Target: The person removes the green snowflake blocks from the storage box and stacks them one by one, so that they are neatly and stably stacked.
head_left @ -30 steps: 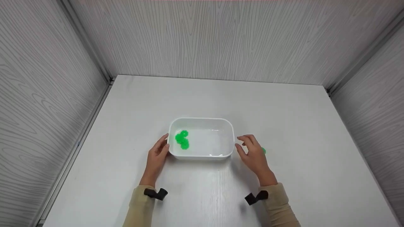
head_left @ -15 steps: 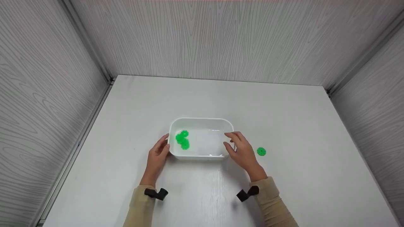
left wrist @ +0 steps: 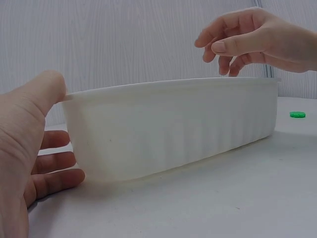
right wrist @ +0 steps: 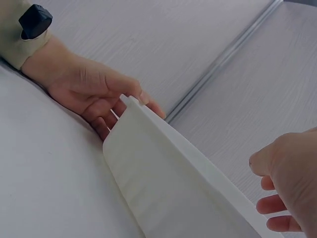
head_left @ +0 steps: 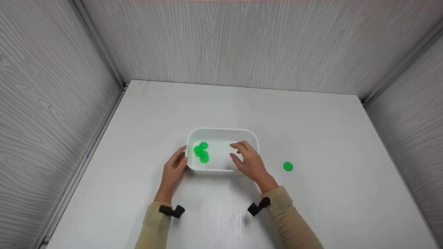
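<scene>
A white rectangular plastic tub (head_left: 221, 171) stands on the table with several small green toothed discs (head_left: 204, 157) clustered in its left end. My left hand (head_left: 172, 173) holds that end, its thumb at the rim and its fingers against the outer wall, as the left wrist view shows. Over the tub's right part hovers my right hand (head_left: 252, 165); its fingers are loosely bent, with nothing between them. In the left wrist view the same right hand (left wrist: 262, 39) is above the rim. The discs inside are hidden from both wrist views.
One more green disc (head_left: 288, 166) lies on the white table (head_left: 328, 193), to the right of the tub. Grey wood-grain panels (head_left: 221, 45) enclose the table at the back and sides. A black wrist mount (head_left: 259, 206) sits on each sleeve.
My right hand has moved left, from beside the tub's right end to over its inside, uncovering the lone disc on the table. The left hand and the tub have hardly moved.
</scene>
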A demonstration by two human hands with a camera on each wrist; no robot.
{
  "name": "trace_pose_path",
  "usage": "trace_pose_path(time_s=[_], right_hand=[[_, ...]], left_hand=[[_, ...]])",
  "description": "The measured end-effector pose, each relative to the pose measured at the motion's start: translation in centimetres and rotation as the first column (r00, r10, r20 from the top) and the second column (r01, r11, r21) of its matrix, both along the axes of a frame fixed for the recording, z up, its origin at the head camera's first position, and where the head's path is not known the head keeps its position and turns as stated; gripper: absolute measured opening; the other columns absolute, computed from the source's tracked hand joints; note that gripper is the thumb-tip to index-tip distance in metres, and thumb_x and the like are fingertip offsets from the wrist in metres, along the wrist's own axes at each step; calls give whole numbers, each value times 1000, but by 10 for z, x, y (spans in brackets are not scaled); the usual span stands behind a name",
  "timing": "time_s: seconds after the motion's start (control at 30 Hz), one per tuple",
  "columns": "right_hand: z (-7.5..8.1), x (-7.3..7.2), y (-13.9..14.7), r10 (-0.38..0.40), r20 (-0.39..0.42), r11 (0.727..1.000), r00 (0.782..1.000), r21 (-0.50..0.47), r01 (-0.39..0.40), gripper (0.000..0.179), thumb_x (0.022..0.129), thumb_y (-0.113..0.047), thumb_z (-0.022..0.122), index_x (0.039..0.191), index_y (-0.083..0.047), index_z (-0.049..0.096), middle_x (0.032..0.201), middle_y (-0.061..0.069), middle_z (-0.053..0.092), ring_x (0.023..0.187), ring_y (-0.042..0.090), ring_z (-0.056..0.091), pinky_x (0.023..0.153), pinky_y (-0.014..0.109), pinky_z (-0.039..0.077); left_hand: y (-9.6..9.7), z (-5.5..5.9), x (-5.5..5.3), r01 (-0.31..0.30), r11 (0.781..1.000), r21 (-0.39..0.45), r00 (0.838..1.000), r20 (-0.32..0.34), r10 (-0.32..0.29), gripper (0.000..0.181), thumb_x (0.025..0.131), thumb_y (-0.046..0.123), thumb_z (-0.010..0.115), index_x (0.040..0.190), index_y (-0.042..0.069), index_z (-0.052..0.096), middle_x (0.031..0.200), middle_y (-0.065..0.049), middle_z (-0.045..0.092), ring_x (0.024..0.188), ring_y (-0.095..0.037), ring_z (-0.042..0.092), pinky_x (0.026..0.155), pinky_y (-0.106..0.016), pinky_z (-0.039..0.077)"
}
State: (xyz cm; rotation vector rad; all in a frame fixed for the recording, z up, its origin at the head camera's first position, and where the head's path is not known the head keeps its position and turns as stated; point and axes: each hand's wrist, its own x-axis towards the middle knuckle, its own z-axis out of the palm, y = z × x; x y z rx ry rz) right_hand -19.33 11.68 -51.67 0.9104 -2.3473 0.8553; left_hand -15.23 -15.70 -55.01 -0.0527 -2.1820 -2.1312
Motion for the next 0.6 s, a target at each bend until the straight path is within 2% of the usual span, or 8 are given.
trace_pose_path(time_s=[0.17, 0.37, 0.47, 0.6], right_hand=[[0, -7, -13, 26, 3, 1000, 1000, 4, -26, 26, 86, -11, 66, 110, -5, 61, 100, 6, 57, 80, 18, 60, 72, 26, 50], [-2, -13, -27, 58, 12, 998, 998, 12, -58, 25, 85, -13, 68, 108, -3, 62, 99, 7, 57, 81, 19, 59, 71, 26, 50], [-3, -16, -34, 79, 43, 996, 996, 29, -80, 27, 86, -17, 68, 109, -4, 62, 99, 7, 57, 80, 18, 59, 71, 26, 50], [-3, -20, -41, 90, 100, 993, 991, 63, -96, 31, 85, -22, 69, 110, -5, 61, 100, 5, 57, 81, 16, 58, 72, 25, 49]], left_hand=[[-1, -2, 0, 7, 1000, -5, 1000, -10, -7, 44, 95, 13, 53, 138, 9, 46, 127, -22, 52, 116, -34, 50, 86, -24, 47], [-5, -22, -8, 6, 999, 43, 1000, -11, -5, 44, 94, 18, 56, 137, 14, 47, 128, -20, 52, 116, -32, 51, 84, -26, 48], [-5, -28, -10, -11, 999, 37, 1000, -7, 11, 44, 93, 23, 57, 136, 18, 49, 128, -15, 54, 114, -29, 52, 84, -26, 48], [-5, -30, -10, -14, 1000, 5, 1000, -8, 14, 44, 94, 27, 57, 137, 21, 48, 127, -13, 54, 113, -26, 53, 84, -27, 48]])
